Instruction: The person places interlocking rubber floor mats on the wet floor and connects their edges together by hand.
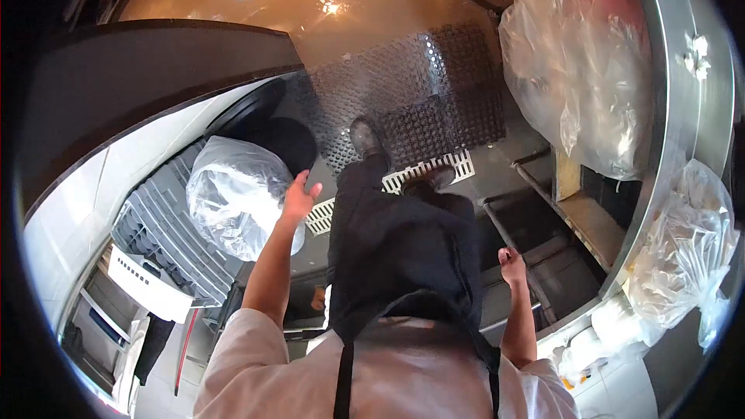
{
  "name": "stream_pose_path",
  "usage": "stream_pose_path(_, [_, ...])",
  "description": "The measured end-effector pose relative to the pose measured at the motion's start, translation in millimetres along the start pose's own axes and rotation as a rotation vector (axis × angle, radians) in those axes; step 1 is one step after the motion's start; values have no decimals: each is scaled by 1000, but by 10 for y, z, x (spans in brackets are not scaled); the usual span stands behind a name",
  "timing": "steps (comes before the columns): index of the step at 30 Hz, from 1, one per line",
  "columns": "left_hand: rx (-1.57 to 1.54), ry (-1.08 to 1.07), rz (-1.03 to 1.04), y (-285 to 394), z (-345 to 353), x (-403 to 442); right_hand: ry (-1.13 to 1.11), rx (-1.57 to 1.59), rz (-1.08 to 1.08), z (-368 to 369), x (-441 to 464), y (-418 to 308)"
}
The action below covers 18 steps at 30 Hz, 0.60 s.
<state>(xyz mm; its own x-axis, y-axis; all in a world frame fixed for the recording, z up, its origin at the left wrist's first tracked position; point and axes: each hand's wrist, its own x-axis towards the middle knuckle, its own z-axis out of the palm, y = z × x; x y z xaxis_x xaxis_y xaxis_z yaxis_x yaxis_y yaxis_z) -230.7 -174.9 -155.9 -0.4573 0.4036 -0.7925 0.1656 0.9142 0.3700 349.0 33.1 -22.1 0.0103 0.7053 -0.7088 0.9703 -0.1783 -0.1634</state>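
Note:
My left hand (pixel 299 198) is held out in front with its fingers spread and nothing in them. It is nearest to a clear plastic bag (pixel 233 194), which bulges beside stacked grey plastic crates (pixel 167 217); I cannot tell whether hand and bag touch. At my right side hangs my right hand (pixel 512 264), fingers curled in, no object showing in it. Close by is the metal tube frame (pixel 535 287) of a low rack. My dark apron (pixel 403 240) covers my legs, and both shoes (pixel 365 137) stand near a white floor grate (pixel 446 171).
Black perforated rubber mats (pixel 411 93) lie ahead on a wet, shiny brown floor (pixel 372 0). A dark-topped low wall (pixel 163 62) bounds the left. On the right, a large clear bag (pixel 582 70) and a smaller knotted bag (pixel 683 244) flank a steel counter edge (pixel 675 93).

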Motion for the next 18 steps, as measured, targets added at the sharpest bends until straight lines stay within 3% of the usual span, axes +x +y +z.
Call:
stream_pose_path(3, [-195, 101, 61, 562, 176, 43, -39, 95, 46, 134, 324, 99])
stream_pose_path(6, [-215, -6, 171, 956, 639, 447, -93, 284, 20, 525, 1113, 144])
stream_pose_path(11, [298, -315, 413, 1539, 1764, 1924, -81, 288, -182, 1795, 3286, 228])
stream_pose_path(13, [988, -328, 641, 1646, 2224, 2700, -30, 155, -216, 2189, 4046, 203])
stream_pose_path(15, [1357, -551, 518, 2158, 2523, 3279, -17, 107, -163, 2374, 4638, 123])
stream_pose_path(16, [1333, -452, 542, 2379, 2652, 3430, -27, 124, -103, 2391, 4875, 86])
stream_pose_path(18, [1178, -233, 673, 2585, 2892, 3953, 232, 67, -94, 2591, 5470, 309])
